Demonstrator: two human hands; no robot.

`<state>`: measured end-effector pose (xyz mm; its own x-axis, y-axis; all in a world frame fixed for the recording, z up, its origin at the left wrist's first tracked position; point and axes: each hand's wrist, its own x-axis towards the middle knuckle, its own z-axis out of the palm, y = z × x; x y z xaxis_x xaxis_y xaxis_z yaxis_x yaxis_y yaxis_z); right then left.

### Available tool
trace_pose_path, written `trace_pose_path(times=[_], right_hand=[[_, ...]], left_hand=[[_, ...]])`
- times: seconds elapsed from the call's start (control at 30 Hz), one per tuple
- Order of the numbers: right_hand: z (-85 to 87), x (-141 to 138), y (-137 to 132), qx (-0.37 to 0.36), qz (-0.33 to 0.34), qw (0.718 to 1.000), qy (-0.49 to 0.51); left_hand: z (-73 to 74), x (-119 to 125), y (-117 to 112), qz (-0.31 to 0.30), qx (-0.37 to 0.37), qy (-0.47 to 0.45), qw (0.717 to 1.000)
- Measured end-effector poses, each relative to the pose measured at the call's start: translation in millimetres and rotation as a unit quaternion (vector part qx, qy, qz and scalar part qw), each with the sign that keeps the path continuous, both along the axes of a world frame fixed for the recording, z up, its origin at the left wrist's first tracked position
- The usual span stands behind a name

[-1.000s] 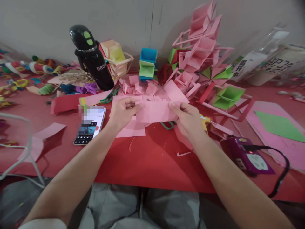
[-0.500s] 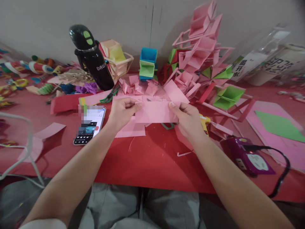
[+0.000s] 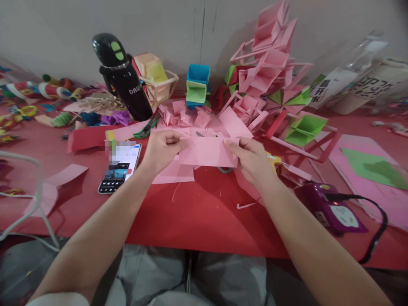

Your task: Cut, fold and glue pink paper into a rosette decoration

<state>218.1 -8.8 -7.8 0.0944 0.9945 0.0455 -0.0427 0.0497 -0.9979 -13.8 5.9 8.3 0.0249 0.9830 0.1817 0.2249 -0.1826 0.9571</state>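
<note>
Between my two hands a pink rectangle of paper (image 3: 207,152) is held up above the red table. My left hand (image 3: 164,148) pinches its left end between thumb and fingers. At the right end, my right hand (image 3: 248,155) grips it the same way, thumb on the near face. Under and behind it lie another pink sheet (image 3: 175,173) and a pile of small folded pink pieces (image 3: 185,115). Part of a pair of scissors (image 3: 225,169) shows below the paper's lower right edge; the rest is covered.
A smartphone (image 3: 119,170) lies left of my left forearm, a black bottle (image 3: 126,85) behind it. Stacked pink paper models (image 3: 267,63) rise at the back right. A purple power strip (image 3: 334,208) with a black cable sits right of my right forearm, near a yellow tool (image 3: 274,160).
The pink paper has tilted slightly and its lower edge sits a little lower. Both hands keep their pinch on its ends, nearly in the same place.
</note>
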Motion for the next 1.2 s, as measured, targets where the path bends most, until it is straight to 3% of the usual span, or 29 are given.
trace_pose_path(times=[0.17,0.27,0.37,0.5,0.7,0.83,0.93,1.07,1.2], right_hand=[[14.8,7.6,-5.3,-0.008,0.113,0.989,-0.096],[17.7,7.7,-9.6,-0.022,0.194,0.966,-0.167],[16.5,4.8,-11.1,-0.008,0.225,0.949,-0.22],[16.6,2.0,-10.7,-0.019,0.226,0.951,-0.211],[17.7,0.3,-12.1,-0.049,0.309,0.934,-0.175],[13.0,-5.3,-12.8,-0.021,0.288,0.941,-0.175],[11.2,-10.1,-13.7,-0.003,0.232,0.957,-0.175],[10.7,-14.4,-14.6,0.035,0.149,0.974,-0.166],[7.6,-16.1,-14.3,0.051,0.123,0.98,-0.149]], left_hand=[[6.0,-0.8,-5.1,-0.072,0.015,0.047,0.996],[3.5,0.5,-7.7,-0.143,0.003,0.056,0.988],[-2.0,1.8,-7.1,-0.165,0.007,0.051,0.985],[-6.7,2.5,-3.5,-0.149,0.019,0.056,0.987],[-4.2,3.4,-3.6,-0.201,-0.016,0.088,0.975],[-2.0,5.5,-5.0,-0.223,-0.037,0.08,0.971],[-5.4,6.6,-3.3,-0.196,-0.049,0.03,0.979],[-12.6,7.6,0.4,-0.175,-0.126,-0.051,0.975],[-15.2,9.0,1.2,-0.146,-0.155,-0.092,0.973]])
